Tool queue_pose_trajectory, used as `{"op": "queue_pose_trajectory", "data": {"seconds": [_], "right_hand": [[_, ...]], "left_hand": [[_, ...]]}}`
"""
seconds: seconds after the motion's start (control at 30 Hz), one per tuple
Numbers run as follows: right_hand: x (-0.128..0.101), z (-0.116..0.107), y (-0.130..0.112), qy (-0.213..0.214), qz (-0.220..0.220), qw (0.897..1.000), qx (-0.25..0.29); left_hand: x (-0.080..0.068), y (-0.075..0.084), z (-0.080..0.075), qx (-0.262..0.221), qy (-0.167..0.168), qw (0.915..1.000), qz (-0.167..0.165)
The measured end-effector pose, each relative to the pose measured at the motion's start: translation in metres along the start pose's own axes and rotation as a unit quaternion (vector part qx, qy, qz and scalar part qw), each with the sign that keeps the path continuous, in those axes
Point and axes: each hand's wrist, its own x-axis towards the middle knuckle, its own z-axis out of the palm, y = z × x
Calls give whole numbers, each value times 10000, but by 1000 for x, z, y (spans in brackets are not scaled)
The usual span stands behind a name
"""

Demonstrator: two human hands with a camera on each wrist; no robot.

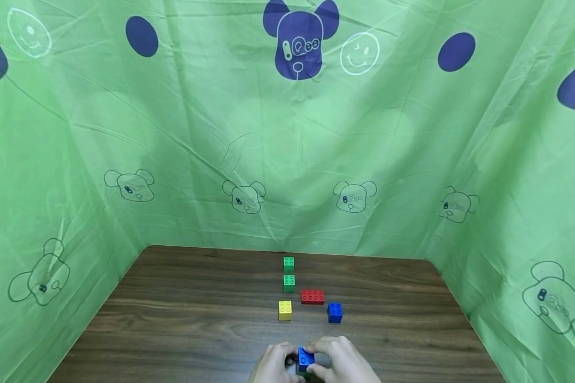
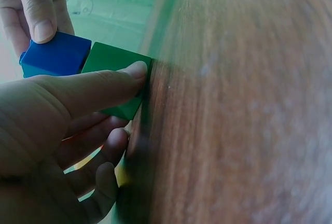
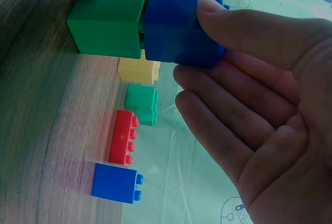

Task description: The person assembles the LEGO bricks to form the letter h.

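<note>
Bright, even, soft light; sharp head view, blurred tabletop [image 2: 233, 130] in left wrist view.

This looks like a small staged recording corner, not a lived-in room. A green plastic sheet [image 1: 287, 159] printed with dark blue bears and dots hangs on the left, far and right sides around a dark wooden tabletop [image 1: 182, 319]. Only small toy bricks [image 1: 313, 296] lie on the tabletop.
</note>
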Motion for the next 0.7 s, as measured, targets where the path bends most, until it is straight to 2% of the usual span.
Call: {"op": "queue_pose_trajectory", "data": {"seconds": [0.33,0.43,0.53,0.7], "right_hand": [[-1,1,-4,-44,266,9995,-185],[-2,3,-5,-62,359,9992,-132],[-3,5,-4,45,233,9994,-232],[-7,9,3,409,-354,9973,-500]], "left_hand": [[-1,0,1,9,61,9999,132],[-2,0,2,6,18,10000,70],[-2,1,2,99,49,9999,43],[-1,1,2,191,108,9997,106]]}}
